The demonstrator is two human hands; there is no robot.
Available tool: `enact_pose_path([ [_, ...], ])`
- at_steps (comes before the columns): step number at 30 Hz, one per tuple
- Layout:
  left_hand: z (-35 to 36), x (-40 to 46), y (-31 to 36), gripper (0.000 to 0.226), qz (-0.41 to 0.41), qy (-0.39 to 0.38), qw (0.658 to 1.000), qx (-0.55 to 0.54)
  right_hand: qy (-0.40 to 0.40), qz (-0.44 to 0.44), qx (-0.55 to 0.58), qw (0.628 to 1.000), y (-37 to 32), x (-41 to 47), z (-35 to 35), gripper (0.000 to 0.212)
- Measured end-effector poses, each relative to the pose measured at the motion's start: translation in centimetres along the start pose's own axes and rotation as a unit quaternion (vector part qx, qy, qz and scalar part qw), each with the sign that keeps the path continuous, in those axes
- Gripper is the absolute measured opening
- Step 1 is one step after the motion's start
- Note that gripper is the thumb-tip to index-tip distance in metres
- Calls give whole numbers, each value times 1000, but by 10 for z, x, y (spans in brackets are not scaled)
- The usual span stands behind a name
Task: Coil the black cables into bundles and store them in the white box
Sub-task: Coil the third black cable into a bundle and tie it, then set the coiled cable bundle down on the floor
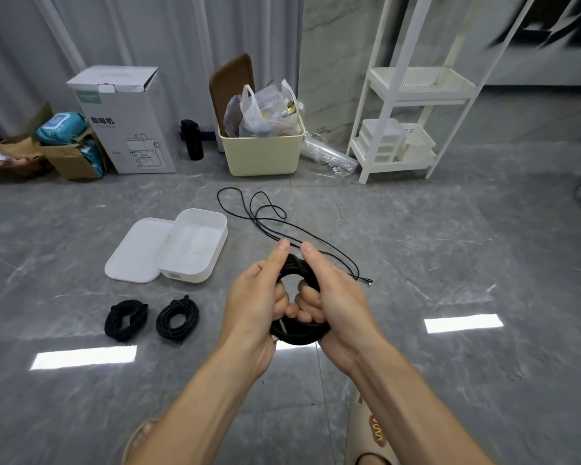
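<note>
Ropy black coil [299,333] between curled fingers [307,302]

The open white plastic box [195,245] sits on the grey tiled floor [450,263], its flat white lid [133,251] touching its left side. Two coiled black cable bundles [125,319] [177,318] lie side by side nearer the person. A loose black cable [269,216] trails right of the box.

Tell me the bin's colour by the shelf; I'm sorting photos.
Pale yellow, cream-like: the bin shows clearly in the head view.
</note>
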State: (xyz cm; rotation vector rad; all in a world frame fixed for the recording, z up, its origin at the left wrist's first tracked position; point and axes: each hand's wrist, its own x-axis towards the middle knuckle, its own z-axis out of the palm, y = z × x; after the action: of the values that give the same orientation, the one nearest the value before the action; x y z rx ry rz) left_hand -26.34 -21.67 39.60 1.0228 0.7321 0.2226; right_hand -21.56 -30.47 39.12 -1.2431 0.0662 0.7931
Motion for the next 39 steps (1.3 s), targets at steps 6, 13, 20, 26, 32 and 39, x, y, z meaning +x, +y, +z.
enact_pose_path([
  [6,-9,0,-1,37,48,-39,996,71,14,-31,43,998,-2,1,5,31],
  [13,-21,-19,-3,47,261,-34,908,325,14,-26,74,997,-5,-8,4,40],
  [20,-34,-51,6,95,370,-116,744,544,-13,7,124,992,-5,-30,3,40],
  [26,-51,-61,23,108,340,-182,644,661,-18,41,125,991,6,-47,20,43],
  [32,-78,-57,32,109,305,-139,625,705,-53,72,98,991,13,-46,55,40],
  [39,-131,-35,35,92,258,-87,669,692,-79,96,22,992,37,-16,98,33],
])
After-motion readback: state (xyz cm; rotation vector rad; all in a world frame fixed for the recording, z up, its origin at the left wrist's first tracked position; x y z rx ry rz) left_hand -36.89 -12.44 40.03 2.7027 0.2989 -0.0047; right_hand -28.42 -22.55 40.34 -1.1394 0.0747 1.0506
